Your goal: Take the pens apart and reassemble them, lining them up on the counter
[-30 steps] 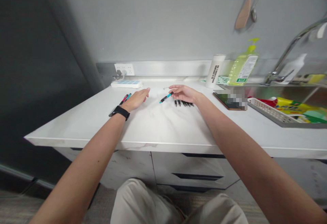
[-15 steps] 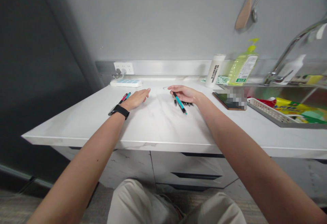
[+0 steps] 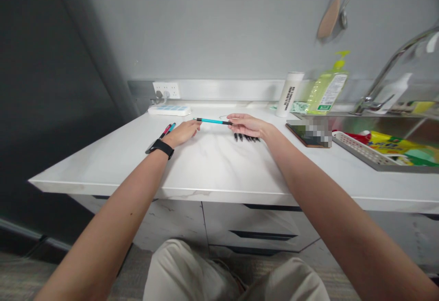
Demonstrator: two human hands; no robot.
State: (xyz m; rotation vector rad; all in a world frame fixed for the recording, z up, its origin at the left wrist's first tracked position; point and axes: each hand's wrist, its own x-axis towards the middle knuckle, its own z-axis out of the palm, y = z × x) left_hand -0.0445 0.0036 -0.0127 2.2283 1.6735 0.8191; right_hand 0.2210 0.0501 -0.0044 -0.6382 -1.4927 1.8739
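Observation:
My right hand (image 3: 247, 125) pinches one end of a teal pen (image 3: 211, 121) and holds it level, pointing left. Its far tip reaches the fingertips of my left hand (image 3: 183, 132), which rests palm down on the white counter (image 3: 219, 163) with fingers stretched out. A black watch sits on the left wrist. Several dark pens (image 3: 247, 138) lie on the counter just under my right hand. A red pen and a teal pen (image 3: 168, 129) lie beyond my left hand.
A white power strip (image 3: 169, 110) lies under a wall socket at the back. A white canister (image 3: 289, 94) and a green soap bottle (image 3: 326, 89) stand at the back right. A phone (image 3: 305, 135), a sink with a drain tray (image 3: 373, 152) and a tap are at the right.
My right hand swung the teal pen from pointing down toward me to pointing left, level, toward my left hand. The left hand stayed on the counter.

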